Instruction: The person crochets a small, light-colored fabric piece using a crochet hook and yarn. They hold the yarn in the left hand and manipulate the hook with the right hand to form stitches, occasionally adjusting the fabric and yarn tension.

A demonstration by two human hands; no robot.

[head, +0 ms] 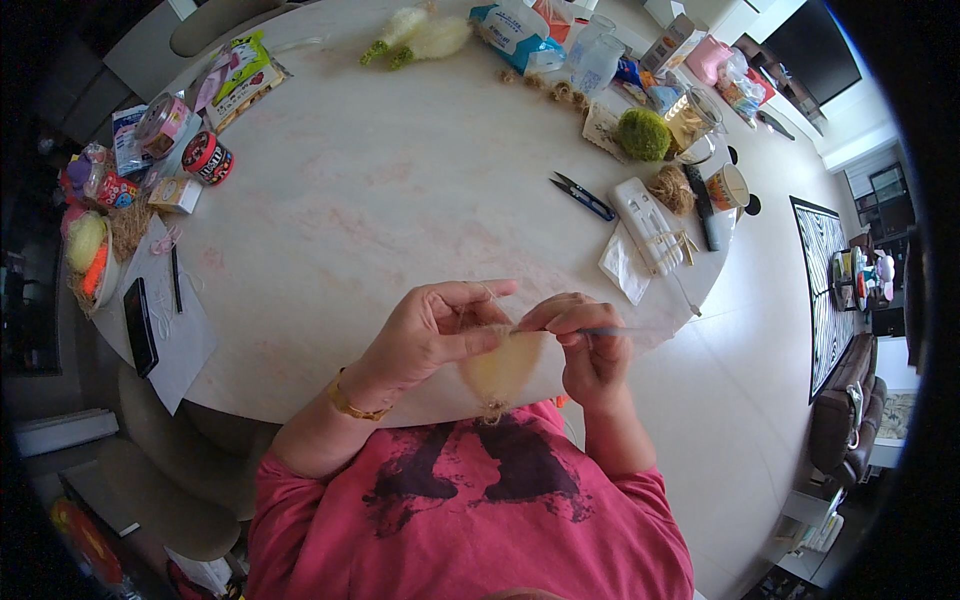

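Note:
Near the table's front edge, my left hand (457, 322) pinches the top of a pale yellow fuzzy yarn piece (501, 367), with a strand of yarn running over its fingers. Brownish fibres gather at the piece's lower end, close to my shirt. My right hand (589, 337) grips a thin grey tool (622, 331), which looks like a crochet hook; its tip meets the yarn piece beside my left thumb and is hidden there. Black thread snips (583, 196) lie on the table beyond my right hand.
At right are a white power strip (649, 229), a brown yarn ball (673, 189), a green yarn ball (643, 134), a paper cup (727, 187) and glass jars (598, 64). Pale fuzzy pieces (431, 37) lie at the far side. A phone (141, 327), papers and snack packs stand left.

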